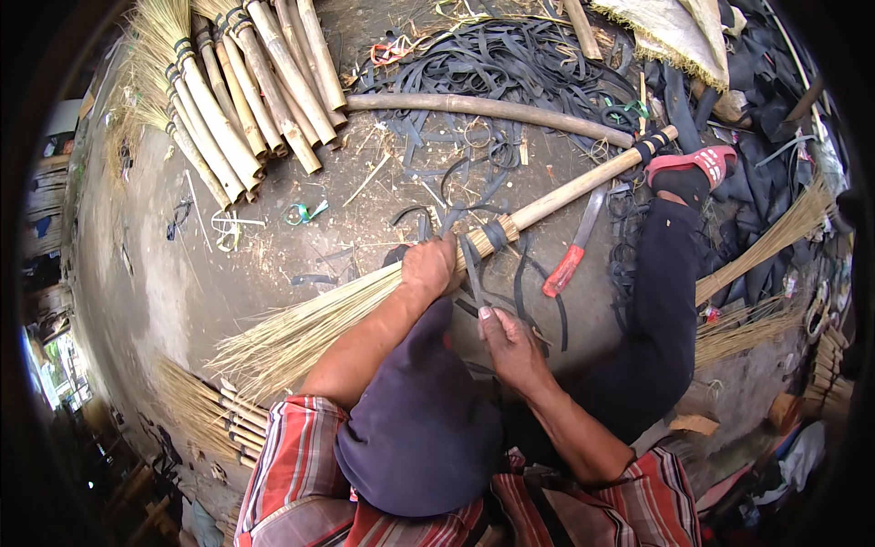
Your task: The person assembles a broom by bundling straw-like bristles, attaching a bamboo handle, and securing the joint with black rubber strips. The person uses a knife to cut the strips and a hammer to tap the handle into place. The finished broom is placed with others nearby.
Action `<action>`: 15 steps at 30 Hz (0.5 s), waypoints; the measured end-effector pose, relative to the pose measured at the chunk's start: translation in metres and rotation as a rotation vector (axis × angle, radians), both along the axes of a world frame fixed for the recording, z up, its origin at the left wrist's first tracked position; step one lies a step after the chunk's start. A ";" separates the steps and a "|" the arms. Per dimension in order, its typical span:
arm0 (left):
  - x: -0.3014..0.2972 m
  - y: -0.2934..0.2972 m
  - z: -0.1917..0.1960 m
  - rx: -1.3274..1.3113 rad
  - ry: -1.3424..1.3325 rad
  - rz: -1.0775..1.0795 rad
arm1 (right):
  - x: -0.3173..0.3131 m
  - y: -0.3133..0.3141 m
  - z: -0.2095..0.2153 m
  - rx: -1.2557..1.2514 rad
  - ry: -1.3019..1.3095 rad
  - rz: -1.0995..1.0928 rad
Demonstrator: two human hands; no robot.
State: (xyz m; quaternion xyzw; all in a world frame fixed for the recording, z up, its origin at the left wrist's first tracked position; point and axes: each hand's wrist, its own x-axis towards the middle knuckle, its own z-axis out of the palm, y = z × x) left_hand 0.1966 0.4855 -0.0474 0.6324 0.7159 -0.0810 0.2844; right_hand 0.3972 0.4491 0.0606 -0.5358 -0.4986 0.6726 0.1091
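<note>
A stick broom lies aslant in front of me, its pale bristles toward the lower left and its bamboo handle toward the upper right. Dark rubber is wound around the neck where bristles meet handle. My left hand is closed around the bristles just below that binding. Between thumb and fingers, my right hand pinches a grey-black rubber strip that runs up to the neck. My foot in a red sandal is by the handle's black-banded end.
A knife with a red handle lies right of the broom. Finished-looking brooms are stacked at the upper left. Behind the broom spreads a heap of black rubber strips, with a bamboo pole across its front. More bristle bundles lie right.
</note>
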 end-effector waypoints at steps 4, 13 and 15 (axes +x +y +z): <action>-0.005 0.009 0.008 -0.117 -0.058 0.009 | 0.012 -0.014 0.030 0.214 -0.159 0.111; -0.007 0.023 0.015 -0.257 -0.054 0.053 | 0.044 -0.044 0.072 0.216 -0.127 0.088; -0.009 0.025 0.018 -0.257 -0.055 0.022 | 0.048 -0.043 0.070 0.201 -0.141 0.068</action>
